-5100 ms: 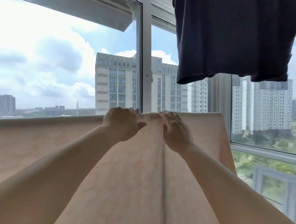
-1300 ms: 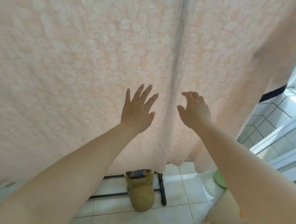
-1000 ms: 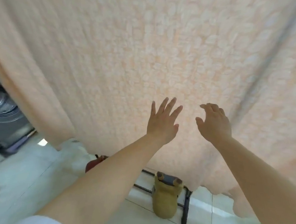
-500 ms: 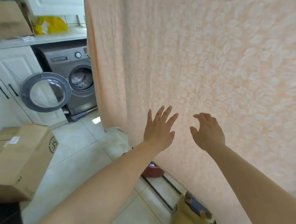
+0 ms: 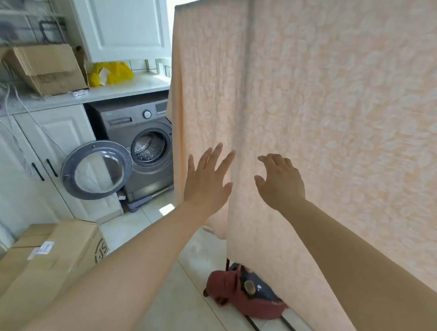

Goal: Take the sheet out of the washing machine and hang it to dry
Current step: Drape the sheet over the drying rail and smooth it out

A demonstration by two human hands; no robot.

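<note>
The peach patterned sheet (image 5: 329,108) hangs spread over a drying rack and fills the right half of the view, its lower edge a little above the floor. My left hand (image 5: 206,182) is flat against the sheet near its left edge, fingers spread, holding nothing. My right hand (image 5: 280,181) hovers open just to the right, fingers slightly curled toward the cloth. The grey washing machine (image 5: 140,146) stands at the back left under a white counter, its round door (image 5: 97,170) swung open and the drum showing bare metal.
Cardboard boxes (image 5: 43,260) sit on the floor at lower left; another box (image 5: 48,67) and a yellow bag (image 5: 113,73) lie on the counter. A red bag (image 5: 246,293) rests on the black rack base (image 5: 262,329) under the sheet. White cabinets (image 5: 30,160) line the left wall.
My view has swung left from the sheet's middle to its left edge, bringing the washing machine and boxes into sight. Both hands stay open against the cloth.
</note>
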